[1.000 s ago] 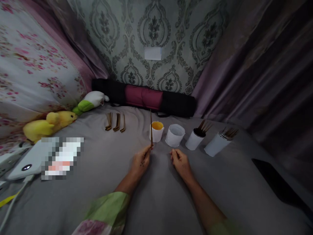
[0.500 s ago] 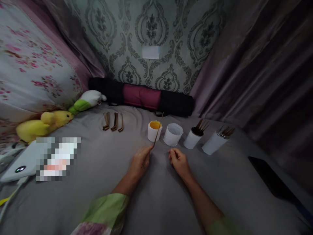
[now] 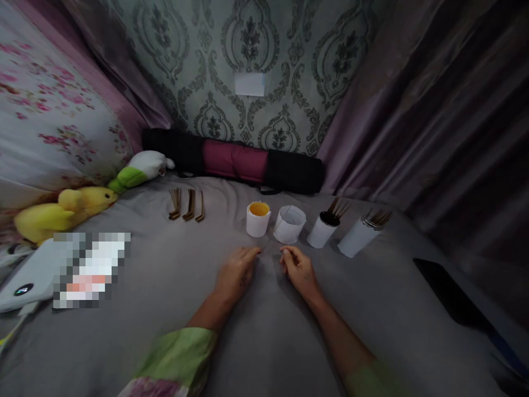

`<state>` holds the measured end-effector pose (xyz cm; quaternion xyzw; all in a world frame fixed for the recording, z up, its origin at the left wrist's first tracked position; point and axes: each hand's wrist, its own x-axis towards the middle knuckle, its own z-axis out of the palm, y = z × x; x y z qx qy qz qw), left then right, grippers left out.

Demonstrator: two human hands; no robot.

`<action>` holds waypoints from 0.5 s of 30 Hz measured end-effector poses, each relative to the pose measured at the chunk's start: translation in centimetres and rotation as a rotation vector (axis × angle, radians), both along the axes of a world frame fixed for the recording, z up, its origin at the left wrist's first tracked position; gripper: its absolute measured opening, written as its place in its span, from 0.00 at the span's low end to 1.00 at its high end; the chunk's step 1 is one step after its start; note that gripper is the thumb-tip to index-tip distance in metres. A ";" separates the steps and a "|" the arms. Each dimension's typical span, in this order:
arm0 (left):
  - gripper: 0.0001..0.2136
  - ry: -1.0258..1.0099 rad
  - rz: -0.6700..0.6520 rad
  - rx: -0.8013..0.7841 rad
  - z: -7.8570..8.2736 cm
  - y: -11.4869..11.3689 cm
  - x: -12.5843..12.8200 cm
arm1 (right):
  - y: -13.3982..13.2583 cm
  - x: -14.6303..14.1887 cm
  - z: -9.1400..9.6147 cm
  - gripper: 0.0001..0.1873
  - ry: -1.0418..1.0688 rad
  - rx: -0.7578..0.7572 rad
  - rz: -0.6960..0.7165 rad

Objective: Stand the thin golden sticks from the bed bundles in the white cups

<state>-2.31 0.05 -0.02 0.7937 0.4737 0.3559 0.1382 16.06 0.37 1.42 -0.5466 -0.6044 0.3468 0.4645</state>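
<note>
My left hand (image 3: pixel 239 273) is closed in a pinch on a thin brown stick (image 3: pixel 265 245). The stick slants up and right from the fingertips, faint against the sheet, and its upper part crosses in front of the wide white cup. My right hand (image 3: pixel 298 270) is closed just to the right, thumb and forefinger together; whether anything is in it cannot be seen. Beyond my hands stand a white-wrapped cup with a yellow inside (image 3: pixel 257 223), a wide white cup (image 3: pixel 289 231), a dark-mouthed white cup (image 3: pixel 320 234) with sticks, and a tall tilted-looking white container (image 3: pixel 357 240) with several sticks.
Three groups of brown sticks with bent ends (image 3: pixel 188 207) lie at the left. A black and maroon roll-shaped bag (image 3: pixel 235 162) lies along the wall. Plush toys (image 3: pixel 61 212), a white power bank (image 3: pixel 35 273) with a cable, and a dark flat object (image 3: pixel 448 292) flank the grey sheet.
The stick in my left hand has tipped right, from in front of the yellow-lined cup to the wide white cup. Both hands stay nearly in place; the view has shifted slightly.
</note>
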 end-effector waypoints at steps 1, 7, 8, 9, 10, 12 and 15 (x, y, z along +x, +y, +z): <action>0.20 0.013 -0.003 -0.004 0.1 0.0 0.0 | 0.0 0.0 0.1 0.18 0.007 -0.001 0.002; 0.20 0.095 -0.002 -0.005 0.8 -0.3 0.3 | -0.2 -0.1 0.3 0.17 0.064 -0.026 0.047; 0.20 0.106 -0.005 -0.004 0.8 -0.3 0.3 | -0.2 -0.1 0.3 0.17 0.070 -0.032 0.051; 0.19 0.114 -0.009 -0.004 0.8 -0.4 0.3 | -0.2 -0.1 0.4 0.17 0.075 -0.037 0.052; 0.19 0.120 -0.012 -0.004 0.8 -0.4 0.4 | -0.3 -0.2 0.4 0.16 0.081 -0.041 0.054; 0.19 0.121 -0.013 -0.005 0.8 -0.4 0.4 | -0.2 -0.2 0.5 0.16 0.095 -0.048 0.057; 0.20 0.093 -0.016 -0.017 0.8 -0.4 0.5 | -0.3 -0.3 0.6 0.15 0.113 -0.057 0.065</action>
